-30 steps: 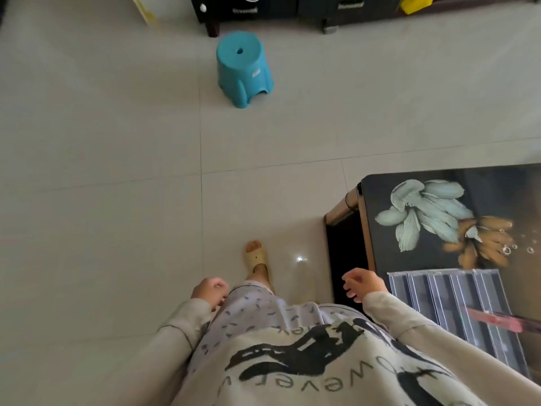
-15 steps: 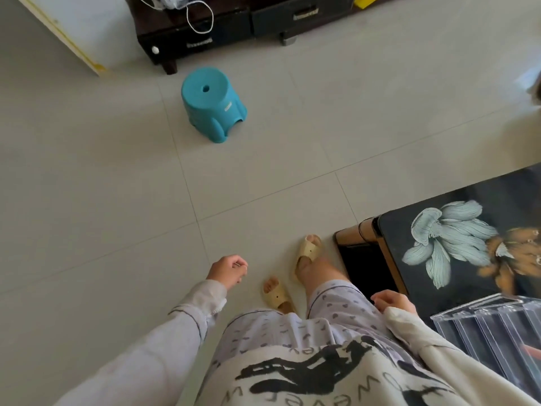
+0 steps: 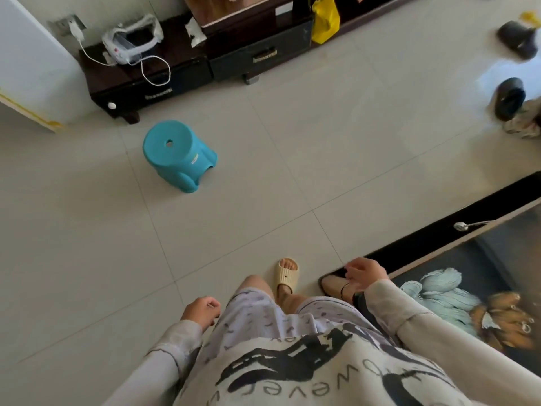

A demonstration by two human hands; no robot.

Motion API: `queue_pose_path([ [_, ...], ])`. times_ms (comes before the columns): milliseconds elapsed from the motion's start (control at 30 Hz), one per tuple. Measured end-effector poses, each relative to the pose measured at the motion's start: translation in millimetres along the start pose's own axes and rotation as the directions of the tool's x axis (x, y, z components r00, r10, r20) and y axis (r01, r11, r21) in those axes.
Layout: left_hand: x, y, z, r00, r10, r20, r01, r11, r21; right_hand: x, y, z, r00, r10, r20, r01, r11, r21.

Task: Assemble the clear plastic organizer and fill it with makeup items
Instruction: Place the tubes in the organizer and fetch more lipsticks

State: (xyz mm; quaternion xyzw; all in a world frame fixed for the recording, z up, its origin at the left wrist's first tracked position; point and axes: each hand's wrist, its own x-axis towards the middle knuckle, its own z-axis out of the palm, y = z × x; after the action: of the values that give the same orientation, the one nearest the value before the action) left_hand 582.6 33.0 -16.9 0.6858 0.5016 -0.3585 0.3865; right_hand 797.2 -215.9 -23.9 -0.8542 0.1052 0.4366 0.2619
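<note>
Observation: the person stands on the tiled floor (image 3: 322, 159) at the corner of the dark floral counter (image 3: 483, 259), head turned toward the open room.

Hands: the left hand (image 3: 202, 312) hangs beside the thigh, fingers loosely curled, and holds nothing. The right hand (image 3: 364, 273) hovers just above the counter corner, fingers relaxed and slightly bent, also empty.

Task item: the clear plastic organizer is not in this view, nor are any makeup items. Their position cannot be told from here, and in my judgement no assembly work is under way at this moment.

Hazards, as judged:
- The counter corner lies just beside the right hip and wrist. A quick turn back could knock the hand or thigh against it.
- The blue stool (image 3: 179, 153) stands loose on the open floor ahead and to the left. A step that way without looking down risks a trip.
- The cream slipper (image 3: 287, 273) is open-backed and the tiles look glossy, so a slip is possible.
- A white cable (image 3: 155, 68) loops over the dark cabinet (image 3: 263, 54). A reach there could snag it.
</note>
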Motion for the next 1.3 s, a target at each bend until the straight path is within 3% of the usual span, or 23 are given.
queue_pose_path([
  [167,24,51,-31,1.0,0.012,0.021,-0.013,0.999,0.042,26,-43,-32,1.0,-0.005,-0.005,0.006,0.996,0.089],
  [400,87,167,-94,0.993,0.104,0.053,-0.111,0.98,0.166,62,-64,-57,0.988,0.144,-0.059,-0.127,0.967,0.222],
  [700,163,388,-168,0.934,0.325,0.151,-0.358,0.842,0.404,83,-76,-56,0.87,0.487,-0.078,-0.354,0.726,0.59],
  [900,171,518,-145,0.864,0.426,0.268,-0.502,0.686,0.526,71,-73,-57,0.794,0.598,0.113,-0.515,0.563,0.647],
  [1033,164,569,-103,0.831,0.401,0.384,-0.556,0.604,0.572,81,-68,-76,0.73,0.674,0.109,-0.524,0.45,0.723],
  [1300,152,627,-40,0.872,0.284,0.399,-0.49,0.509,0.708,137,-47,-204,0.778,0.623,0.074,-0.454,0.478,0.752],
])
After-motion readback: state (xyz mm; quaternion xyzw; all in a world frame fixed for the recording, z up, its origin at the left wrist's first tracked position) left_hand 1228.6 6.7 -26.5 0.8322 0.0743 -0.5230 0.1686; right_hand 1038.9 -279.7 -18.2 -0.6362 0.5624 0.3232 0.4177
